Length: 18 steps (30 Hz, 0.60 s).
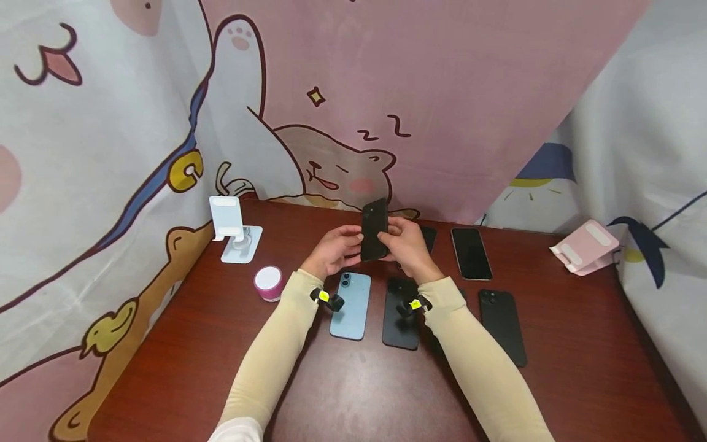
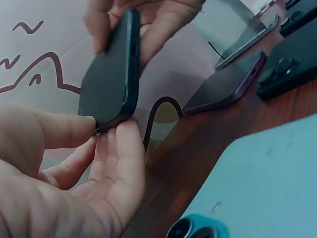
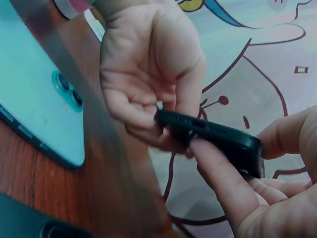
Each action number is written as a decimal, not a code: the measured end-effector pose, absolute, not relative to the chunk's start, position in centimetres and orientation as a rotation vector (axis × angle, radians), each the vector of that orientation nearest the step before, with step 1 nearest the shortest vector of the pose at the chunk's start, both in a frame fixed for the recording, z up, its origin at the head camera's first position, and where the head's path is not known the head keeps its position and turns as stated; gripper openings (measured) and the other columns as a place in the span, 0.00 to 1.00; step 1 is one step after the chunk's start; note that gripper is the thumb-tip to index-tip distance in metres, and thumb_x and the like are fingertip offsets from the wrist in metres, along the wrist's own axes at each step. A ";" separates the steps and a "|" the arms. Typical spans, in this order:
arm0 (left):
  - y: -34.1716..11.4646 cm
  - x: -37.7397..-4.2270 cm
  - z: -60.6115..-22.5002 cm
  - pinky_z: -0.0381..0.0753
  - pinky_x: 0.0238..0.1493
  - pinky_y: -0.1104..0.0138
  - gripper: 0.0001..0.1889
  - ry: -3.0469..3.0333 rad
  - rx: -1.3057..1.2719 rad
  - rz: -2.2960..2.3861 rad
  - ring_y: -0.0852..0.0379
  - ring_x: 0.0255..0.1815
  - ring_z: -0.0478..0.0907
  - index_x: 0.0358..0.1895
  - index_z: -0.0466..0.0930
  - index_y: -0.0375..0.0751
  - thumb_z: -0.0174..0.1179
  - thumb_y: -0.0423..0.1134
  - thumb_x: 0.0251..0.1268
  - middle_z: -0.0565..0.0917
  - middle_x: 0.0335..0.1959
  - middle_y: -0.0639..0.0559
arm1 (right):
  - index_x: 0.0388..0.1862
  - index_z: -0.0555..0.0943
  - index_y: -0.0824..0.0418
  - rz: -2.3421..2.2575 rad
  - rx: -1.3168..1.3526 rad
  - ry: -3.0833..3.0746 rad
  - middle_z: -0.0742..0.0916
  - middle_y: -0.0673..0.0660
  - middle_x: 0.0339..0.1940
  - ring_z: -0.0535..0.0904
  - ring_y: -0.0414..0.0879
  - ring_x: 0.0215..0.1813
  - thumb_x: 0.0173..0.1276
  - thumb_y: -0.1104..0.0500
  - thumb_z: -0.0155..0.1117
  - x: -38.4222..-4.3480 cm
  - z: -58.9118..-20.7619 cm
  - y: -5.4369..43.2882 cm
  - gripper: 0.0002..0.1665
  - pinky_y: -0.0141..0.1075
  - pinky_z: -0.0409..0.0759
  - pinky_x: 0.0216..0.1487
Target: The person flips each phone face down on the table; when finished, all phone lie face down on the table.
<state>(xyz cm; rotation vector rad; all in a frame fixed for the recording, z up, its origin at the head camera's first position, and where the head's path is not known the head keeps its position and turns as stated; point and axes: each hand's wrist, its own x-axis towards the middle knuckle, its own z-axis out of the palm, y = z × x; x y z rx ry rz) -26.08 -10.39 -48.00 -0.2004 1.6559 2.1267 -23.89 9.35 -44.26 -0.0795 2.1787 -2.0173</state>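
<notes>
Reddish-brown table (image 1: 342, 387), cartoon-print cloth (image 1: 469, 110) behind. Dark phone (image 1: 373, 236) is held up off the table's far part; left hand (image 1: 337, 248) and right hand (image 1: 410, 247) pinch it from opposite sides, thumbs and fingers. Nearer the body lie blue phone (image 1: 356, 319), cameras up, and black phone (image 1: 396, 328) beside it. Farther right, silver-edged phone (image 1: 471, 253), screen up. Pink stand (image 1: 587, 247) far right; white stand (image 1: 226, 215) and round pink object (image 1: 270, 293) left.

You see a white stand (image 1: 227, 216) and a pink tub (image 1: 269, 282) left of centre, a pink stand (image 1: 588, 247) at right, printed cloth (image 1: 458, 92) above.
</notes>
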 end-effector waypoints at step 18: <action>-10.0 -25.7 -48.5 0.89 0.57 0.57 0.26 1.931 -0.140 1.894 0.48 0.61 0.82 0.75 0.72 0.35 0.61 0.39 0.78 0.79 0.68 0.37 | 0.82 0.63 0.70 -1.812 0.076 2.212 0.76 0.71 0.75 0.82 0.66 0.67 0.78 0.62 0.63 -24.7 -48.3 11.1 0.38 0.48 0.91 0.47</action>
